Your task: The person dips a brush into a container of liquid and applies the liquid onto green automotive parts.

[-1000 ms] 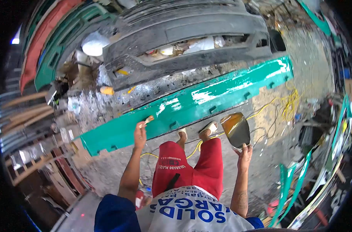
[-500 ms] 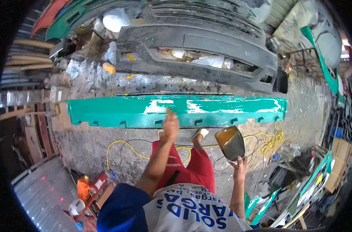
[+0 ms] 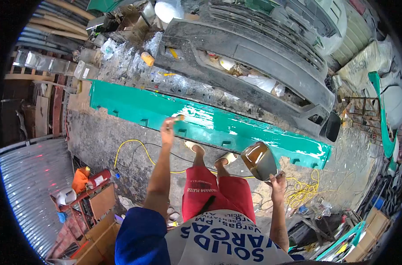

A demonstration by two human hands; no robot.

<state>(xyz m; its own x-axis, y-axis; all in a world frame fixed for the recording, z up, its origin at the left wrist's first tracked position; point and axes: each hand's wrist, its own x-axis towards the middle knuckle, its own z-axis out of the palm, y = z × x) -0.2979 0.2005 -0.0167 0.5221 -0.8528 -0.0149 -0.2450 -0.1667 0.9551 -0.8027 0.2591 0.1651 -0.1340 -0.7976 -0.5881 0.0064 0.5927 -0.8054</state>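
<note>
A long green panel (image 3: pixel 156 105) lies across the floor, with white glossy patches at its middle and right. My left hand (image 3: pixel 167 128) is closed on a small brush (image 3: pixel 179 118), whose tip is over the panel's near part; whether it touches cannot be made out. My right hand (image 3: pixel 278 182) grips the near edge of a dark open container (image 3: pixel 259 161) with amber-brown liquid or residue inside. The container is tilted in view and overlaps the panel's near edge.
A large grey bumper (image 3: pixel 254 62) stands beyond the panel. A yellow cable (image 3: pixel 303 194) lies coiled at the right and runs past my feet. At the lower left are a metal sheet (image 3: pixel 37 176) and a red cylinder (image 3: pixel 99 177). An orange bottle (image 3: pixel 148 59) lies beyond the panel.
The view has turned, so the panel now slopes down to the right. My left hand with the brush has moved left from the panel's middle. My right hand still holds the container.
</note>
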